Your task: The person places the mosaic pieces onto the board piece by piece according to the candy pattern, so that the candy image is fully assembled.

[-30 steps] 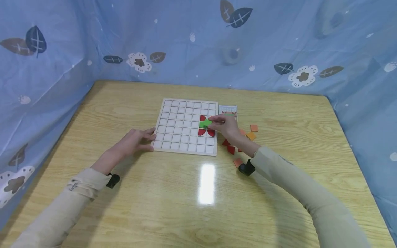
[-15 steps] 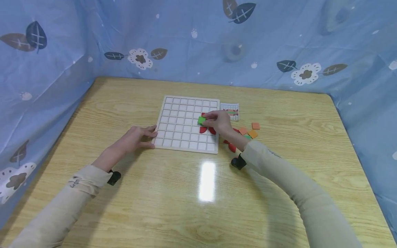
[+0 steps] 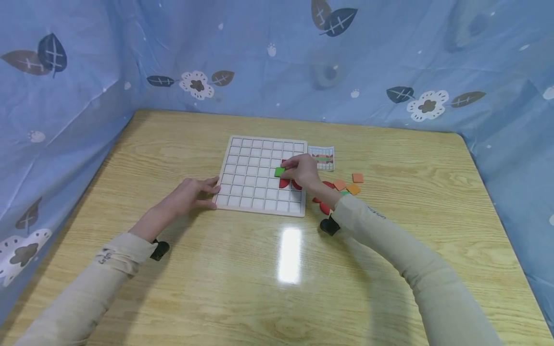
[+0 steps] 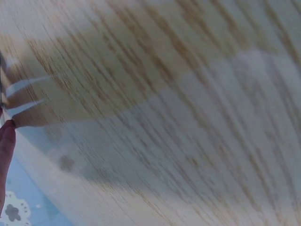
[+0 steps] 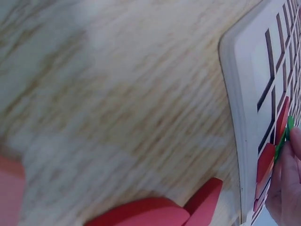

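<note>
Head view alone showed the card [image 3: 321, 158]. Right hand [image 3: 304, 171] pinched a green tile [image 3: 279, 172] — left hand [image 3: 189, 193] loosely touched the grid board's [image 3: 258, 204] edge, worktop [image 3: 216, 278] stretching nearside.

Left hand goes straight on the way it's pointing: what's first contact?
The left edge of the white square board with grid lines. The left hand has its fingertips right at that edge, probably already touching; exact contact is hard to judge.
</note>
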`<state>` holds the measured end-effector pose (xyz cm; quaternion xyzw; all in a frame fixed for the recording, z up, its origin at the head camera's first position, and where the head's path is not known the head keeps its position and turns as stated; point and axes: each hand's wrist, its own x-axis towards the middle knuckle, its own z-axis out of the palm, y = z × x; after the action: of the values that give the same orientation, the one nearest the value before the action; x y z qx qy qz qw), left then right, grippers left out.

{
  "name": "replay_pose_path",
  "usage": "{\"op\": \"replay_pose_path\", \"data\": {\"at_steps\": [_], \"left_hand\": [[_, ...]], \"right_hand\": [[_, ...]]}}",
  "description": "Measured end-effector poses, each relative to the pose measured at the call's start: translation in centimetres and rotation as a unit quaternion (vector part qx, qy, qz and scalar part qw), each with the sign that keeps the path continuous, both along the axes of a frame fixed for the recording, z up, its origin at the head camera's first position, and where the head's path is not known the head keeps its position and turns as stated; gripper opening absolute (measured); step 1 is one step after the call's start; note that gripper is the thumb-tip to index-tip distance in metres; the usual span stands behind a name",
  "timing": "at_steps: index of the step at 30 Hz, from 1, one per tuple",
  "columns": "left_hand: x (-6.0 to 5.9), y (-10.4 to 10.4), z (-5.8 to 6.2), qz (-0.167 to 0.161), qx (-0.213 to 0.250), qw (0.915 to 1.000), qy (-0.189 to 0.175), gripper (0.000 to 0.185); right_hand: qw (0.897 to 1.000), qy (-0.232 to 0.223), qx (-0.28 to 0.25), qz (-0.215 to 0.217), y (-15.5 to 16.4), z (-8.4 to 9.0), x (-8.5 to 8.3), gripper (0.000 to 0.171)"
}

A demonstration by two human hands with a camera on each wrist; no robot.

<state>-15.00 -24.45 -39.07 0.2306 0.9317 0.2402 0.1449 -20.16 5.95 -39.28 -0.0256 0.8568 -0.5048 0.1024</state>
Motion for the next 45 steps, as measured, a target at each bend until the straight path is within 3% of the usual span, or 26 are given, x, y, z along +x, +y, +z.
{"op": "replay_pose_path", "data": {"at_steps": [20, 45], "left_hand": [[0.2, -0.1, -0.2, -0.008, 0.004, 0.9999, 0.005, 0.053], [0.2, -0.1, 0.0, -0.011, 0.012, 0.9998, 0.007, 0.052]], "right_hand": [[0.996, 0.041, 0.069, 0.04, -0.9, 0.1, -0.3, 0.021], [0.995, 0.04, 0.085, 0.043, -1.1, 0.2, -0.7, 0.02]]}}
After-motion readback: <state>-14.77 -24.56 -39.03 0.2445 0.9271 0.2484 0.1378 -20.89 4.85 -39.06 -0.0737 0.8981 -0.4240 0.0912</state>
